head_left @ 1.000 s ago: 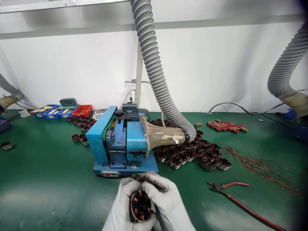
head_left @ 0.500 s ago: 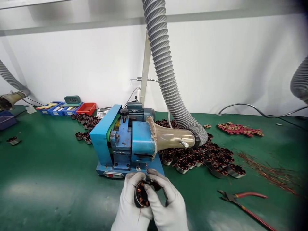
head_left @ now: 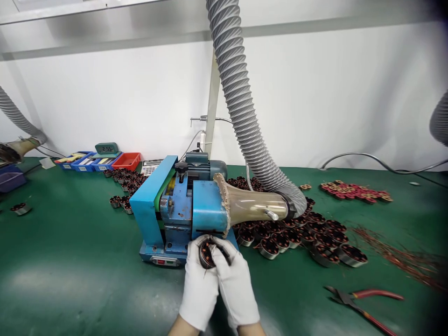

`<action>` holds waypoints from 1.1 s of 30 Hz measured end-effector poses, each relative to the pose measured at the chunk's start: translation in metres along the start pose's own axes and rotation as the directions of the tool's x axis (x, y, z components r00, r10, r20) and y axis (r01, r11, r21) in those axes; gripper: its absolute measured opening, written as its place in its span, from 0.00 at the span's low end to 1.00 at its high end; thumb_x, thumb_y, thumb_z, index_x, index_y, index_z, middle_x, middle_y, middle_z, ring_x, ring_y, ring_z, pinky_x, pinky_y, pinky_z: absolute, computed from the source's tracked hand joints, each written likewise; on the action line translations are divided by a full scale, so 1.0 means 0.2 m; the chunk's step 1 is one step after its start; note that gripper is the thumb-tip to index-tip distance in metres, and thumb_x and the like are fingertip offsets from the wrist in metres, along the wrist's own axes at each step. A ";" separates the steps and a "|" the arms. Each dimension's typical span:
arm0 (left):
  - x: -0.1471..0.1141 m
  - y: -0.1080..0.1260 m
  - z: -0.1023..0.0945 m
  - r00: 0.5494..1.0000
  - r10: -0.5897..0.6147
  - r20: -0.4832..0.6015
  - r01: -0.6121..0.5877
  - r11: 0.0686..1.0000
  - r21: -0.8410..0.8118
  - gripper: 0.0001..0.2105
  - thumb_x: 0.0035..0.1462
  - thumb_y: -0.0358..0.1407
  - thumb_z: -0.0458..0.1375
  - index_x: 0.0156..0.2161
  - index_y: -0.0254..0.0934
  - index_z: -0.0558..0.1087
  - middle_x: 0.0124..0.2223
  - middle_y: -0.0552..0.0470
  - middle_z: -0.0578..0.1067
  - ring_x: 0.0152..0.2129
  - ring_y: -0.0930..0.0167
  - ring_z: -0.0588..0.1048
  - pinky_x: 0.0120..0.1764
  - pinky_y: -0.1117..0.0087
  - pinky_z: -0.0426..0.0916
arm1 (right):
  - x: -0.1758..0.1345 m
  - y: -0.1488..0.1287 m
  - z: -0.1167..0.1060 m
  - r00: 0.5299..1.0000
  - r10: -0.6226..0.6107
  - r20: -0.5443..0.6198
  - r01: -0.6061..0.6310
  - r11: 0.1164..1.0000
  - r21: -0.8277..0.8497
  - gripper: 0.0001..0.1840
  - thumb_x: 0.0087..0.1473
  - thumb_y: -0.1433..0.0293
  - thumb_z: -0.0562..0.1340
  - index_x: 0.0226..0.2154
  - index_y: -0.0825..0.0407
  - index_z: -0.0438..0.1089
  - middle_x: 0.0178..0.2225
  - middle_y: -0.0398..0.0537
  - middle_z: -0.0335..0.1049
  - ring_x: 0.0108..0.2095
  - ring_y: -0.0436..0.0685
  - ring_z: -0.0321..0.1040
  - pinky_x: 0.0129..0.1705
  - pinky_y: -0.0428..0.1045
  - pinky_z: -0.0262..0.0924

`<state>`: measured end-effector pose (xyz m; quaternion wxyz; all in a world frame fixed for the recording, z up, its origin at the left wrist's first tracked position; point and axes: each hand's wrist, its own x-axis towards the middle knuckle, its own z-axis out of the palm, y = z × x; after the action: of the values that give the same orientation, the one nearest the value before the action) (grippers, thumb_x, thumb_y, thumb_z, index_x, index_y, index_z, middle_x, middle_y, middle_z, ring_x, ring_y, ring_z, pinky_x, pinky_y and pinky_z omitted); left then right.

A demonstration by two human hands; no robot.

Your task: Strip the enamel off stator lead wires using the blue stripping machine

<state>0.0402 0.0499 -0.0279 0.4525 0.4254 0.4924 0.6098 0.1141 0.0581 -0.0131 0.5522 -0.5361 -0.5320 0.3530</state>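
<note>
Both my hands wear white gloves and hold one motor stator [head_left: 206, 255], a metal ring with copper windings inside. My left hand [head_left: 199, 280] is wrapped round its left side. My right hand [head_left: 234, 280] grips it from the right, with the thumb at the windings. Fingertips of both hands reach the front lower edge of the blue belt machine [head_left: 209, 205], under its hood. Part of the stator is hidden by my fingers, and so is whatever its far side touches.
A grey hose [head_left: 241, 93] joins the machine's clear funnel [head_left: 257, 204]. Several stators [head_left: 269, 247] lie behind and right of it. Red-handled cutters [head_left: 353, 301], copper wire scraps [head_left: 395, 254] and red-and-tan rings [head_left: 353, 191] lie to the right. A red bin [head_left: 126, 161] stands at the back left.
My two hands have moved forward and up with the stator, from in front of the machine to its lower edge below the hood. The view has shifted slightly.
</note>
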 end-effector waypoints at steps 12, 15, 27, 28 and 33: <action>-0.11 0.02 -0.06 0.992 0.090 0.090 -0.101 0.987 0.128 0.18 0.45 0.27 0.57 0.44 0.38 0.65 0.44 0.48 0.72 0.41 0.67 0.72 0.45 0.69 0.67 | -0.09 0.00 -0.05 0.993 -0.121 0.015 0.119 0.991 0.064 0.10 0.47 0.68 0.58 0.31 0.50 0.75 0.31 0.49 0.75 0.32 0.57 0.72 0.34 0.48 0.67; -0.18 0.02 -0.13 0.955 0.252 0.159 -0.280 0.941 0.190 0.21 0.44 0.26 0.57 0.46 0.41 0.63 0.42 0.49 0.71 0.37 0.68 0.74 0.38 0.71 0.70 | -0.16 -0.02 -0.11 0.968 -0.237 0.079 0.240 0.971 -0.021 0.08 0.45 0.67 0.61 0.30 0.48 0.75 0.31 0.48 0.74 0.33 0.57 0.71 0.35 0.49 0.65; -0.31 0.15 -0.17 0.926 0.290 0.241 -0.360 0.871 0.333 0.30 0.36 0.21 0.57 0.47 0.45 0.61 0.45 0.51 0.63 0.42 0.68 0.69 0.43 0.69 0.67 | -0.17 -0.24 -0.16 0.877 0.357 0.322 -0.480 0.696 0.535 0.15 0.31 0.62 0.72 0.24 0.53 0.73 0.22 0.44 0.71 0.24 0.52 0.64 0.27 0.46 0.58; -0.31 0.14 -0.17 0.923 0.292 0.249 -0.365 0.870 0.331 0.29 0.37 0.21 0.57 0.47 0.44 0.61 0.46 0.50 0.64 0.43 0.67 0.69 0.44 0.68 0.67 | -0.18 -0.24 -0.14 0.878 0.357 0.319 -0.477 0.711 0.516 0.15 0.29 0.64 0.73 0.24 0.54 0.74 0.23 0.46 0.72 0.26 0.53 0.66 0.30 0.47 0.60; -0.31 0.13 -0.16 0.901 0.332 0.281 -0.415 0.850 0.326 0.26 0.36 0.21 0.56 0.43 0.43 0.64 0.40 0.52 0.65 0.39 0.68 0.69 0.42 0.69 0.68 | -0.13 -0.21 -0.12 0.888 0.392 0.242 -0.453 0.648 0.613 0.12 0.30 0.67 0.73 0.20 0.54 0.74 0.19 0.43 0.71 0.22 0.50 0.64 0.26 0.45 0.59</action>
<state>0.0207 -0.0205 -0.0109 0.2844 0.6554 0.4561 0.5307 0.1254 0.0206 0.0251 0.5825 -0.4015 -0.2583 0.6578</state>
